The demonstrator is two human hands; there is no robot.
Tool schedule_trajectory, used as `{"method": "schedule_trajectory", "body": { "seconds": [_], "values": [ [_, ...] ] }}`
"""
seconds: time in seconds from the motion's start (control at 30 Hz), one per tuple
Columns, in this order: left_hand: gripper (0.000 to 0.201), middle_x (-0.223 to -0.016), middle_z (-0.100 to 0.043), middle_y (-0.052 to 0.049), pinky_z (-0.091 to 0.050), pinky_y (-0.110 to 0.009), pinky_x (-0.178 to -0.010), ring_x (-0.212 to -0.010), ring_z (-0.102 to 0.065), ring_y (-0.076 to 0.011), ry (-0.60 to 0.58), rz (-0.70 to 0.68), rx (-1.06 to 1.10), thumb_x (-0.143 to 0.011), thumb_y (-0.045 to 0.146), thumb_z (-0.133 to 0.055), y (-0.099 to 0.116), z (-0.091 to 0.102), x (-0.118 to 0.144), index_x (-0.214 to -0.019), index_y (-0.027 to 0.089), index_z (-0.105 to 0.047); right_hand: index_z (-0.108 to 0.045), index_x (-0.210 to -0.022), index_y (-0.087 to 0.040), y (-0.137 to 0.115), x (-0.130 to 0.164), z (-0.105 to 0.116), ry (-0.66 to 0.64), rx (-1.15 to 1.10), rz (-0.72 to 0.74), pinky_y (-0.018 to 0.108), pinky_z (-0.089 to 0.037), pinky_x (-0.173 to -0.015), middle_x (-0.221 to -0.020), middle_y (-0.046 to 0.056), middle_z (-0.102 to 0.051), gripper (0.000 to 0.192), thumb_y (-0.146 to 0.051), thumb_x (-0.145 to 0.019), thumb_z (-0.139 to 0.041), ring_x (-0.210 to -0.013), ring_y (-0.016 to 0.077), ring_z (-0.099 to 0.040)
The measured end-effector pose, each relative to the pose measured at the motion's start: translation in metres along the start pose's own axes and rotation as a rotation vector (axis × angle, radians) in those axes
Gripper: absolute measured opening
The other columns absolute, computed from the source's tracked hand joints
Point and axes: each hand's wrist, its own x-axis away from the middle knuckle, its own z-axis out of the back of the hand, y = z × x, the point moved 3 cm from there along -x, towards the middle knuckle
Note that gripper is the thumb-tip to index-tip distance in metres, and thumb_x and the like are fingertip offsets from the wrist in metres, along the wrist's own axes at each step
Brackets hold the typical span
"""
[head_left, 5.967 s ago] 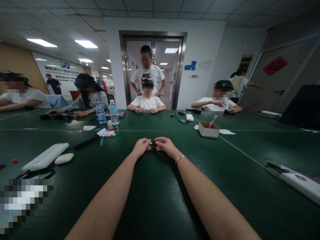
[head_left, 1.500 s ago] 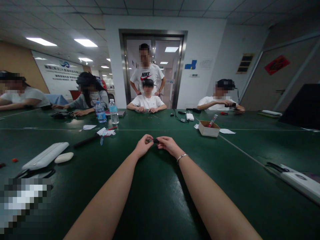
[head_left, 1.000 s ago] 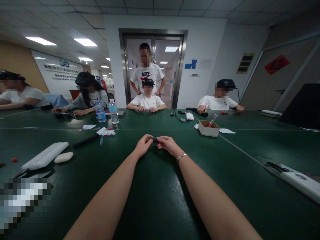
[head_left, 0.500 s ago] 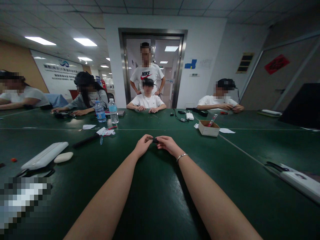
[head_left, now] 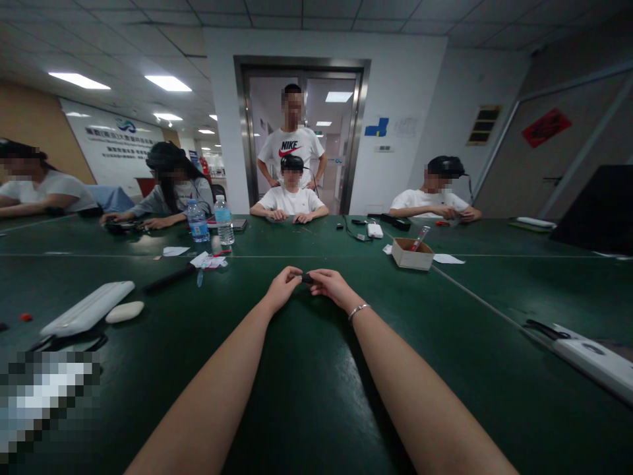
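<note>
Between my two hands is a small black object, low over the green table; its kind is too small to make out. My left hand pinches its left end between thumb and fingers. The right end sits in the closed fingertips of my right hand, and a silver bracelet circles that wrist. Both forearms reach forward from the bottom of the view. The fingers cover part of the black object.
On the left lie a white pouch, a white oval item and paper scraps. Two water bottles stand behind. An open cardboard box and a white device are at right. Several people sit around the table; one stands.
My hands keep the same hold on the black object, with hardly any movement. Across the table, the standing person's head has shifted slightly to the right.
</note>
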Motion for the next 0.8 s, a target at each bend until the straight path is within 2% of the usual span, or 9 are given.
{"method": "schedule_trajectory", "body": {
  "seconds": [0.17,0.3,0.6,0.8],
  "values": [
    [0.022,-0.07,-0.053,0.001,-0.038,-0.022,-0.058,-0.063,-0.049,-0.011,0.015,-0.039,-0.006,-0.077,0.032,-0.053,-0.001,0.0,-0.0009,-0.093,0.017,-0.057,-0.063,-0.087,-0.008,-0.0001,0.0009,-0.0005,0.007,0.007,0.002,0.018,-0.054,-0.047,-0.073,0.008,-0.066,0.007,-0.01,-0.085,-0.057,-0.049,0.0092,-0.059],
    [0.023,-0.068,-0.053,0.001,-0.039,-0.022,-0.057,-0.06,-0.05,-0.011,0.0,-0.013,0.036,-0.081,0.036,-0.048,-0.0015,-0.0006,-0.0004,-0.094,0.018,-0.055,-0.063,-0.086,-0.008,-0.0005,0.001,-0.0009,0.01,0.013,0.007,0.018,-0.054,-0.046,-0.073,0.008,-0.065,0.007,-0.01,-0.085,-0.057,-0.049,0.0092,-0.059],
    [0.02,-0.074,-0.056,0.0,-0.04,-0.022,-0.059,-0.065,-0.051,-0.0118,0.017,-0.005,0.014,-0.08,0.031,-0.047,-0.0056,0.0013,-0.0026,-0.093,0.018,-0.057,-0.063,-0.088,-0.007,0.0009,-0.0007,-0.0006,-0.01,0.005,0.013,0.017,-0.054,-0.047,-0.072,0.008,-0.065,0.007,-0.011,-0.084,-0.059,-0.05,0.0091,-0.059],
    [0.023,-0.068,-0.053,0.001,-0.036,-0.022,-0.055,-0.06,-0.048,-0.0114,0.002,0.027,-0.003,-0.079,0.03,-0.048,-0.0037,0.002,-0.001,-0.096,0.018,-0.057,-0.063,-0.086,-0.008,0.0011,-0.0009,-0.0004,-0.004,0.001,0.0,0.018,-0.054,-0.046,-0.072,0.008,-0.065,0.006,-0.013,-0.083,-0.062,-0.049,0.0092,-0.059]
  ]
}}
